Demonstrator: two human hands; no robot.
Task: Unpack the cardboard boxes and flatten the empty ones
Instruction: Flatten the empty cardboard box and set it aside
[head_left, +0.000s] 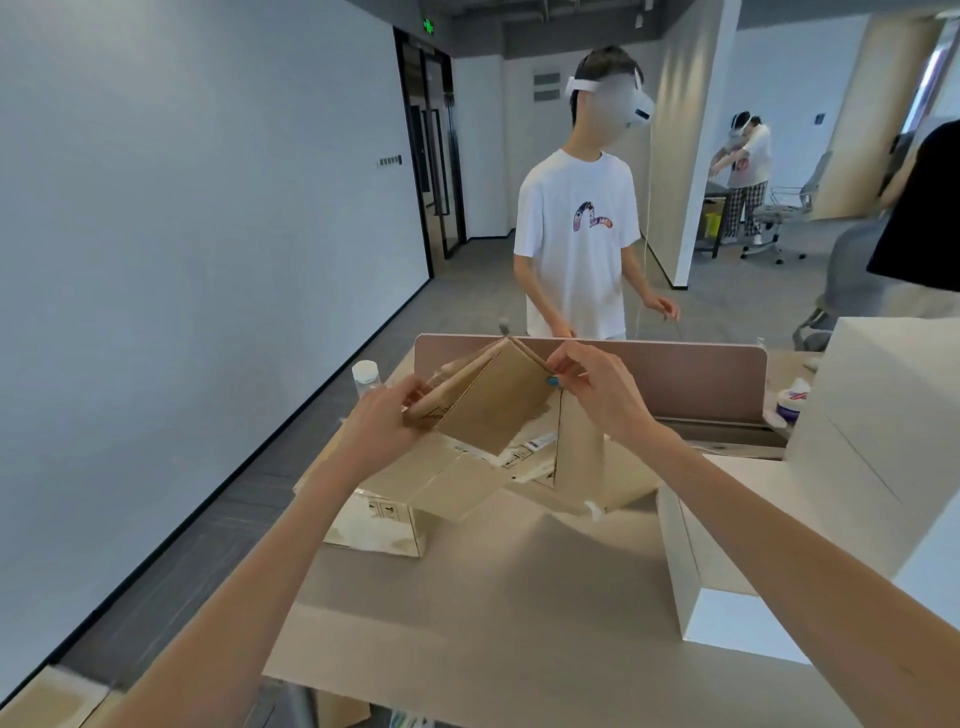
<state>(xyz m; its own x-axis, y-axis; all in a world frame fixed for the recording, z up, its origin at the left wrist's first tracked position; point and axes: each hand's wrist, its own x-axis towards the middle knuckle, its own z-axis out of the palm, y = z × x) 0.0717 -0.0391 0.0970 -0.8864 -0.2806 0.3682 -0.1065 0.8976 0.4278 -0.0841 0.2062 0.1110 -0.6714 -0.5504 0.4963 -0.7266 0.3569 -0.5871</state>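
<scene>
The left hand (387, 415) was wrapped around the folded flaps at the left end of an opened cardboard box (493, 400). The right hand (597, 395) pinched the box's top edge between thumb and fingers. Held at opposite ends like that, with the walls already skewed out of square, the box looked set to be pushed flat. No contents could be seen inside it, so it was probably empty. It was raised over the far side of the desk (519, 597), with its lower panels hanging down toward a taped carton (374, 525) lying on the desktop (whether they touched it was not clear).

To the right stood a large white box (883, 441), well apart from the work. A clear bottle (366, 376) with a white cap stood just behind the left hand, near the pink divider (675, 374). Beyond the divider stood another person (576, 234) in a white T-shirt and a headset, taking no part.
</scene>
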